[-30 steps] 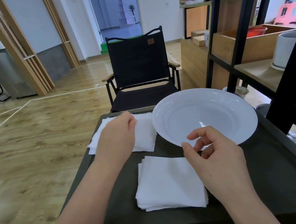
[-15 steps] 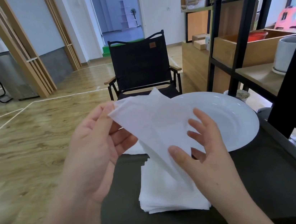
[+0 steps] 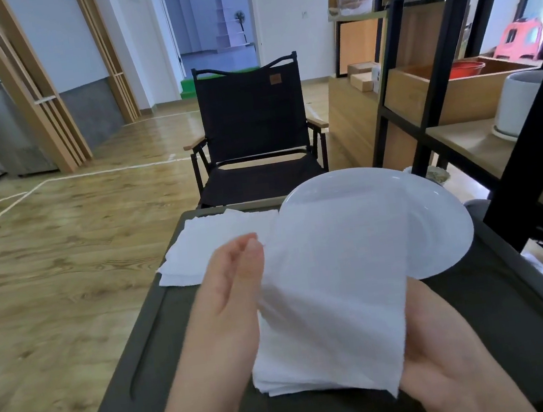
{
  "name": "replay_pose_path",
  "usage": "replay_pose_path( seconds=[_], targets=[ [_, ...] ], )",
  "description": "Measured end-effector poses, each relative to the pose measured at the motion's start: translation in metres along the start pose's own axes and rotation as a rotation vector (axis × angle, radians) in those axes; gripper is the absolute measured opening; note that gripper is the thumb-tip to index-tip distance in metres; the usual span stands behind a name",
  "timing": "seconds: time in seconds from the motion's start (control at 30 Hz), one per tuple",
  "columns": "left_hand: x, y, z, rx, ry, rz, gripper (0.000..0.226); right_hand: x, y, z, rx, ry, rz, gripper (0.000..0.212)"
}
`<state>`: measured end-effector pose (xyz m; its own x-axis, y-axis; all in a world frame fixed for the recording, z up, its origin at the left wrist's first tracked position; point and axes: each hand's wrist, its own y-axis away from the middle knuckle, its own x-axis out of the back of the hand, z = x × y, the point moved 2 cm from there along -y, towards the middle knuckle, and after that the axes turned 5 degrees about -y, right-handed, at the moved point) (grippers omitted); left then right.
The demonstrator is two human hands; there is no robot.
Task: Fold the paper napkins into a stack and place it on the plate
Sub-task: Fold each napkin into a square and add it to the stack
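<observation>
Above the near half of the dark green table point(image 3: 506, 320), a single white paper napkin point(image 3: 339, 286) was held up between both hands, its soft, faintly textured sheet hanging broad and slightly curved. The left hand point(image 3: 230, 297) pinched the napkin's upper left edge between thumb and fingertips, motion-blurred. The right hand point(image 3: 444, 349) held the lower right edge with its palm turned up behind the sheet; its fingers were hidden by the paper, so how tightly they closed could not be told.

Beneath the raised napkin, a squared stack of folded napkins point(image 3: 286, 383) lay on the table near its front edge, layered edges showing at the left and front. A second, flatter pile of unfolded napkins point(image 3: 206, 245) sat at the far left corner, one corner overhanging the table's left rim. The white plate point(image 3: 437, 218), round, glossy and shallow, rested at the far right, its near portion covered by the held napkin and its right rim close to the table's edge.

The table surface was matte with a long moulded groove running along each side. Bare surface lay to the left of the folded stack and to the right of it, below the plate. Beyond the far edge stood a black folding chair point(image 3: 253, 128) with wooden armrests; a black-framed wooden shelf unit point(image 3: 432, 46) stood close on the right.
</observation>
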<state>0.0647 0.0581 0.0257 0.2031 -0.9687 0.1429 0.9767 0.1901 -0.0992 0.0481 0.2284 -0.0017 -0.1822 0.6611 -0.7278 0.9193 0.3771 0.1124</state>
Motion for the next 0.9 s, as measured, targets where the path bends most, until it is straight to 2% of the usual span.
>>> replay_pose_path(
  seconds=[0.07, 0.17, 0.3, 0.33, 0.4, 0.47, 0.57, 0.63, 0.77, 0.9],
  targets=[
    [-0.004, 0.000, -0.005, 0.118, 0.050, -0.178, 0.064, 0.000, 0.000, -0.002, -0.013, 0.071, -0.031, 0.037],
    [-0.004, 0.003, -0.004, 0.163, 0.149, -0.292, 0.059, -0.009, 0.003, -0.004, -0.033, 0.072, -0.062, 0.021],
    [0.004, 0.003, -0.002, 0.062, 0.177, -0.223, 0.042, -0.015, 0.008, -0.009, 0.014, -0.159, -0.040, 0.030],
    [0.006, 0.003, -0.002, 0.040, 0.191, -0.192, 0.040, -0.016, 0.009, -0.012, 0.038, -0.216, -0.081, 0.032],
    [0.009, 0.002, -0.002, -0.003, 0.211, -0.120, 0.037, -0.019, 0.010, -0.015, -0.026, -0.275, -0.172, 0.050],
    [0.011, 0.001, -0.001, -0.043, 0.234, -0.073, 0.034, -0.017, 0.011, -0.013, -0.110, -0.108, -0.204, 0.060],
    [0.013, 0.001, 0.001, -0.099, 0.248, -0.077, 0.030, -0.017, 0.012, -0.009, -0.102, 0.162, -0.217, 0.037],
    [0.015, 0.002, 0.002, -0.104, 0.244, -0.141, 0.025, -0.015, 0.011, -0.008, -0.069, 0.225, -0.155, 0.033],
    [0.021, 0.004, 0.005, -0.116, 0.202, -0.327, 0.054, -0.017, 0.011, -0.009, 0.149, 0.321, -0.015, 0.030],
    [0.021, 0.002, 0.004, -0.127, 0.209, -0.217, 0.056, -0.027, 0.015, -0.012, 0.621, 0.639, 0.129, 0.022]
  ],
)
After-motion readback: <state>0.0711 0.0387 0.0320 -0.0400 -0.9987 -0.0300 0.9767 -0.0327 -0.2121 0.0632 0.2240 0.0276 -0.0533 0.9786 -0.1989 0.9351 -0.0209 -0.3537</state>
